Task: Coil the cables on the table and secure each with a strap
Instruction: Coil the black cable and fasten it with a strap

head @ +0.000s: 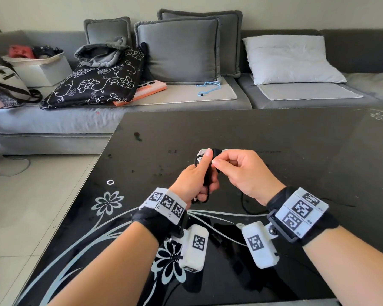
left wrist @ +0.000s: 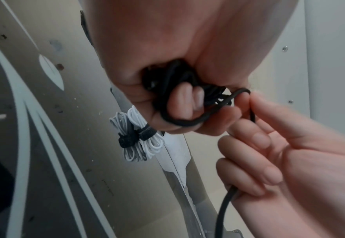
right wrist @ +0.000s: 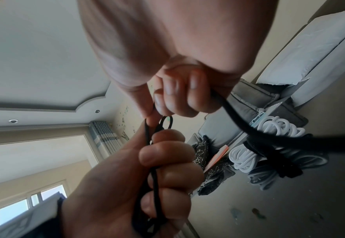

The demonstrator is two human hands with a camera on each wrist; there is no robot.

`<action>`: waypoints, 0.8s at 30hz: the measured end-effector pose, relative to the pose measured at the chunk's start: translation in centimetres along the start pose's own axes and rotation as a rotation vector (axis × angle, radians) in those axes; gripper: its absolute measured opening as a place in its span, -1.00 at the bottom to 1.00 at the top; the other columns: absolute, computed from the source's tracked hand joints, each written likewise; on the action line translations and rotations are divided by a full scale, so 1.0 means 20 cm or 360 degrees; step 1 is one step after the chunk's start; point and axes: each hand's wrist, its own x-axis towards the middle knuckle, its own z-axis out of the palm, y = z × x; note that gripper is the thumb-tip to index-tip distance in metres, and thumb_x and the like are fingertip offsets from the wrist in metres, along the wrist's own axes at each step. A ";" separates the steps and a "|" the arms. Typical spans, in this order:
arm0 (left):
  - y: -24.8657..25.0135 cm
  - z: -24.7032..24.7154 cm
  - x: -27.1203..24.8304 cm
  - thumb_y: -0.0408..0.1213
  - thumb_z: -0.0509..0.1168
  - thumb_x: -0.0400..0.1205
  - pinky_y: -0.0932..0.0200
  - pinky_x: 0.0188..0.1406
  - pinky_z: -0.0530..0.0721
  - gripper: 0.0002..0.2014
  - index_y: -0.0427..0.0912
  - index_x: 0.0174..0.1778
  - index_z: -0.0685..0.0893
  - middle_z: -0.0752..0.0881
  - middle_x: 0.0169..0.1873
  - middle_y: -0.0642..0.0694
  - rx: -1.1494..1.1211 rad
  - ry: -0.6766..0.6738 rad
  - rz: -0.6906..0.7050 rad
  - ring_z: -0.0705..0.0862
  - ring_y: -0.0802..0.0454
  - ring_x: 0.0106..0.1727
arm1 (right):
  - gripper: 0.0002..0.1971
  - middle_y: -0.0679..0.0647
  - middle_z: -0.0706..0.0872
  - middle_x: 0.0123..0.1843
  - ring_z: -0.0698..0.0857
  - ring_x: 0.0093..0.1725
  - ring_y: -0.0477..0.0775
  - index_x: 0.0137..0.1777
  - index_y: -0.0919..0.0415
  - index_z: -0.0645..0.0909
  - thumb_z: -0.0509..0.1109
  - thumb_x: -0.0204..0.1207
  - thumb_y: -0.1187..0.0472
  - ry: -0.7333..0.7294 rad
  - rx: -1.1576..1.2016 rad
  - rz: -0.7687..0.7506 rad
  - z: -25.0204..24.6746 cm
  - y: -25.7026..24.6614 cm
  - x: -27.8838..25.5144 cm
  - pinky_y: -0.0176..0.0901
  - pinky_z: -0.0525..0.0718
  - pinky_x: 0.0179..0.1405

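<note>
both hands' grip closed round black cable (head: 208, 173): left (head: 197, 180) bundle, right (head: 241, 173) strand.

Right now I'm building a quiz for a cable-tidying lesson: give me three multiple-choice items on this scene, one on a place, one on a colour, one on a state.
1. Where does the strapped bundle lie?
A. on the sofa
B. on the table beyond the hands
C. on the floor

2. What colour is the cable being coiled?
A. black
B. white
C. blue

3. What state is the white cable bundle in?
A. loose
B. strapped
C. half coiled

Answers:
1 B, the white cable bundle rests on the table.
2 A, the left hand holds loops of the black cable, and the right hand pinches it.
3 B, a black strap wraps its middle.
</note>
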 end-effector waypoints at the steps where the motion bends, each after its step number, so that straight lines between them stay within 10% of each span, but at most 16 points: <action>1: -0.01 0.00 0.00 0.40 0.03 0.64 0.25 -0.62 0.25 -0.37 -0.13 -0.40 0.46 0.46 -0.58 -0.05 -0.0003 -0.0014 -0.0009 0.28 0.05 -0.55 | -0.80 -0.19 0.67 -0.54 0.56 -0.59 -0.28 -0.13 0.36 0.73 0.36 0.67 0.30 0.0017 -0.0021 -0.0012 0.00 0.01 0.00 -0.55 0.47 -0.47; 5: -0.02 0.01 0.00 0.41 -0.03 0.64 0.22 -0.57 0.39 -0.37 -0.08 -0.45 0.37 0.34 -0.60 -0.03 0.0030 -0.0036 0.0020 0.35 0.03 -0.51 | -0.85 0.00 0.83 -0.29 0.65 -0.40 -0.26 -0.15 0.17 0.78 0.44 0.62 0.18 0.0082 -0.0105 -0.0033 0.01 0.05 0.02 -0.49 0.52 -0.24; 13: -0.02 0.03 0.00 0.33 -0.09 0.71 0.14 -0.35 0.43 -0.35 -0.12 -0.49 0.35 0.29 -0.64 -0.07 -0.0152 -0.0133 0.0054 0.35 -0.01 -0.52 | -0.82 -0.11 0.70 -0.44 0.58 -0.42 -0.25 -0.24 0.21 0.73 0.50 0.57 0.17 0.0266 -0.0043 -0.0023 0.02 0.07 0.02 -0.48 0.51 -0.29; 20: 0.00 0.04 -0.04 0.16 0.17 0.72 0.14 -0.47 0.57 -0.49 -0.04 -0.47 0.26 0.21 -0.60 -0.02 -0.0261 -0.0222 0.0005 0.36 0.02 -0.54 | -0.69 0.36 0.73 -0.27 0.57 -0.34 -0.01 -0.22 0.27 0.71 0.49 0.55 0.01 0.0292 -0.0131 0.0051 0.02 0.10 0.04 0.13 0.63 -0.23; 24: 0.01 0.00 -0.03 0.02 0.23 0.74 0.28 -0.63 0.24 -0.50 -0.02 -0.48 0.23 0.18 -0.62 0.02 -0.0424 -0.0227 0.0048 0.20 0.10 -0.60 | -0.68 -0.06 0.52 -0.53 0.34 -0.60 -0.18 -0.19 0.29 0.69 0.42 0.62 0.02 0.0259 -0.0033 0.0101 0.01 0.10 0.04 -0.37 0.29 -0.55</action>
